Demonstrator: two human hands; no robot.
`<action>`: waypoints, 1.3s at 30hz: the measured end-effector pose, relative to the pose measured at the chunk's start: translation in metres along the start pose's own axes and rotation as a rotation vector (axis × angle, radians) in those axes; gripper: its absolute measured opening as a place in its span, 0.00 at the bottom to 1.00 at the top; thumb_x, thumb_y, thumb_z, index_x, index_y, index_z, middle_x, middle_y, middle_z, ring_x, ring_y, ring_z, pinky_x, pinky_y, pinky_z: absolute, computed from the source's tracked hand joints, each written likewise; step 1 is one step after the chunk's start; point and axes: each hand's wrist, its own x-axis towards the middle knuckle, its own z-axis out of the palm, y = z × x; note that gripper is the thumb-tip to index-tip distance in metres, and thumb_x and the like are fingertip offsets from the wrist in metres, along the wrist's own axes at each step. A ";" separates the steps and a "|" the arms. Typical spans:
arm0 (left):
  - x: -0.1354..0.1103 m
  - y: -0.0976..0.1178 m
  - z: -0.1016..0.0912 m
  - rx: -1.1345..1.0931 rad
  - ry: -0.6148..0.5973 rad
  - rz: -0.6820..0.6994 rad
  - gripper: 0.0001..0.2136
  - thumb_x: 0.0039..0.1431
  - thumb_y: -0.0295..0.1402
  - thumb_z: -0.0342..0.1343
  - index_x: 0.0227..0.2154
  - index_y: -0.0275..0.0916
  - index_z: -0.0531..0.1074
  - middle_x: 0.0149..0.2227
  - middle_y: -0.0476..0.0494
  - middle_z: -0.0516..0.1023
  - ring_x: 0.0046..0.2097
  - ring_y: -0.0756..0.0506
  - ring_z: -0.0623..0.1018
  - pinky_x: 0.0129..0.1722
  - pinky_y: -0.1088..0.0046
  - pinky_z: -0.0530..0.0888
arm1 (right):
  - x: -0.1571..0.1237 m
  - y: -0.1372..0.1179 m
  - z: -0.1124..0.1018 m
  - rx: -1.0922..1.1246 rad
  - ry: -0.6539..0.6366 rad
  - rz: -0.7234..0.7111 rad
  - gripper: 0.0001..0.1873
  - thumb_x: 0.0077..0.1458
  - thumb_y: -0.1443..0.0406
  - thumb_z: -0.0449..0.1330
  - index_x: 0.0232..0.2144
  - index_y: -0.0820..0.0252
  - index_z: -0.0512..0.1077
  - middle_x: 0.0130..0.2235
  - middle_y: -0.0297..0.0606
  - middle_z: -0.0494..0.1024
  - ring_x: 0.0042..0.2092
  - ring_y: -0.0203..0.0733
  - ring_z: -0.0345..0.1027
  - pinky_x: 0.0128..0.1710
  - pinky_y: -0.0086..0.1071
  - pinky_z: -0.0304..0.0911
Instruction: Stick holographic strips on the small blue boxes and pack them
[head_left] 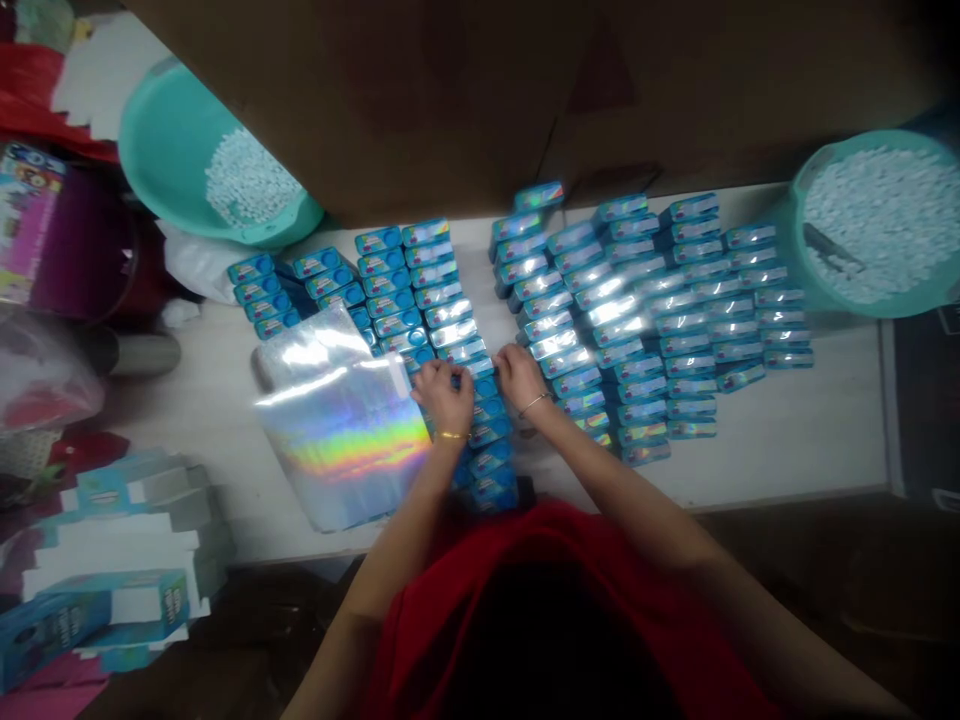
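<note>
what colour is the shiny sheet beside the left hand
Silvery, with a rainbow band across the sheet; it shows in the head view.

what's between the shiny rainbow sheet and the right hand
In the head view, the left hand and part of the blue boxes lie between the shiny rainbow sheet and the right hand.

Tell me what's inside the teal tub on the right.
Small white pieces fill much of the teal tub, with a dark, narrow item on top. They cover the tub's bottom and anything buried.
</note>
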 end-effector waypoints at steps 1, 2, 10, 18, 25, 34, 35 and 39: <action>0.001 0.000 -0.001 0.008 -0.003 -0.003 0.05 0.54 0.35 0.56 0.28 0.39 0.72 0.41 0.38 0.72 0.46 0.35 0.69 0.44 0.57 0.62 | -0.001 0.001 0.001 0.030 0.002 0.011 0.11 0.60 0.64 0.46 0.30 0.59 0.66 0.32 0.43 0.70 0.37 0.46 0.62 0.40 0.36 0.59; 0.002 0.001 -0.002 0.009 -0.005 -0.004 0.05 0.54 0.34 0.56 0.31 0.39 0.72 0.41 0.37 0.72 0.46 0.35 0.69 0.44 0.57 0.62 | -0.002 0.001 0.003 0.062 0.011 0.030 0.10 0.60 0.63 0.47 0.32 0.60 0.67 0.32 0.42 0.70 0.36 0.45 0.63 0.40 0.36 0.60; -0.014 -0.013 -0.016 0.161 -0.174 0.280 0.19 0.59 0.26 0.44 0.50 0.45 0.70 0.56 0.36 0.67 0.52 0.33 0.66 0.46 0.53 0.61 | -0.032 0.001 0.010 0.242 0.062 0.038 0.21 0.60 0.69 0.43 0.49 0.60 0.71 0.38 0.40 0.67 0.41 0.41 0.66 0.46 0.34 0.64; 0.018 -0.038 -0.058 -0.003 -0.163 0.419 0.15 0.62 0.30 0.44 0.49 0.40 0.70 0.49 0.37 0.73 0.49 0.40 0.70 0.48 0.60 0.63 | -0.030 -0.033 -0.005 -0.103 -0.007 -0.078 0.25 0.59 0.71 0.45 0.58 0.65 0.63 0.49 0.51 0.69 0.49 0.51 0.63 0.50 0.42 0.60; 0.076 -0.099 -0.097 0.301 -0.170 0.393 0.14 0.63 0.32 0.44 0.45 0.37 0.72 0.40 0.36 0.73 0.45 0.38 0.70 0.46 0.61 0.65 | -0.014 -0.112 0.056 -0.336 -0.242 -0.429 0.24 0.63 0.66 0.48 0.61 0.63 0.58 0.64 0.45 0.58 0.64 0.54 0.46 0.59 0.50 0.49; 0.069 -0.103 -0.084 0.430 -0.143 0.419 0.11 0.62 0.31 0.47 0.38 0.40 0.75 0.42 0.36 0.75 0.44 0.38 0.68 0.40 0.62 0.64 | -0.012 -0.104 0.084 -0.396 -0.250 -0.460 0.28 0.63 0.65 0.48 0.63 0.67 0.54 0.66 0.46 0.52 0.64 0.56 0.48 0.59 0.52 0.48; 0.068 -0.104 -0.084 0.422 -0.132 0.421 0.11 0.62 0.31 0.47 0.39 0.40 0.75 0.44 0.37 0.74 0.45 0.38 0.68 0.40 0.62 0.64 | -0.012 -0.104 0.083 -0.395 -0.249 -0.461 0.28 0.63 0.65 0.49 0.63 0.67 0.54 0.66 0.46 0.52 0.64 0.56 0.48 0.59 0.52 0.49; 0.063 -0.110 -0.081 0.369 -0.102 0.476 0.11 0.63 0.31 0.46 0.41 0.40 0.74 0.51 0.38 0.72 0.47 0.38 0.68 0.42 0.62 0.63 | -0.012 -0.105 0.082 -0.391 -0.247 -0.463 0.28 0.62 0.65 0.48 0.63 0.67 0.54 0.66 0.47 0.52 0.64 0.56 0.48 0.58 0.52 0.49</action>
